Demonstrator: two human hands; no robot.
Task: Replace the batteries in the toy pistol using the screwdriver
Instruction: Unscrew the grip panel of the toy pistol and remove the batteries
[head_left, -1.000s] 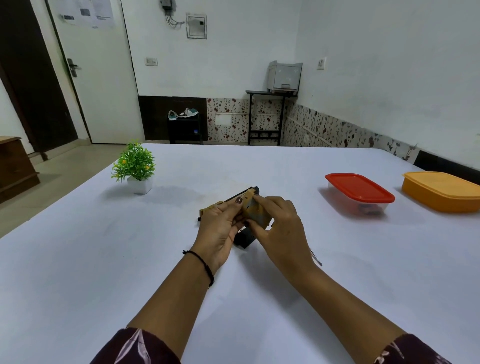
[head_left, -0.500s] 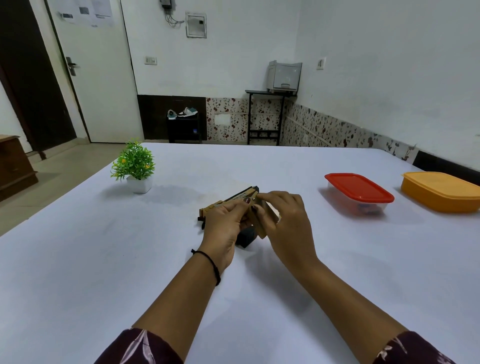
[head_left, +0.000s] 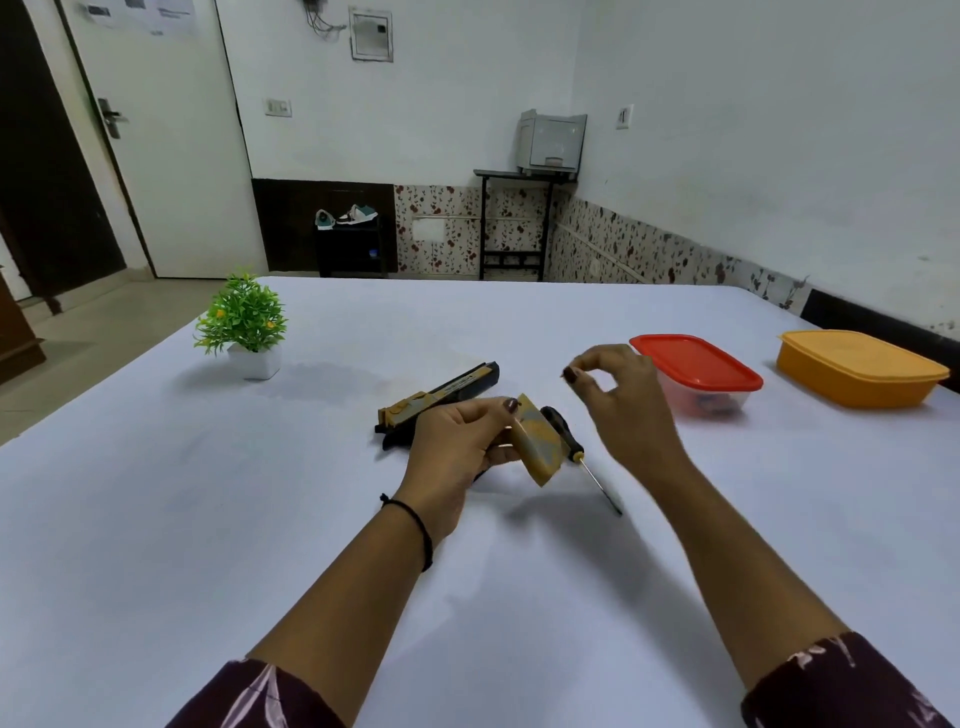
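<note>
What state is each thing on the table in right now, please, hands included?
Yellow-and-black toy pistol: held at its grip by the left hand.
Black-handled screwdriver: lying on the white table, untouched.
Right hand: raised in a pinch; contents too small to see.
Red-lidded clear plastic box: closed.
Orange plastic box: closed.
Green potted plant: upright.

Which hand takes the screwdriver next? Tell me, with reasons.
Right. The left hand grips the toy pistol. The right hand hovers near the screwdriver lying on its side of the pistol, though its pinched fingertips may hold something small.
</note>
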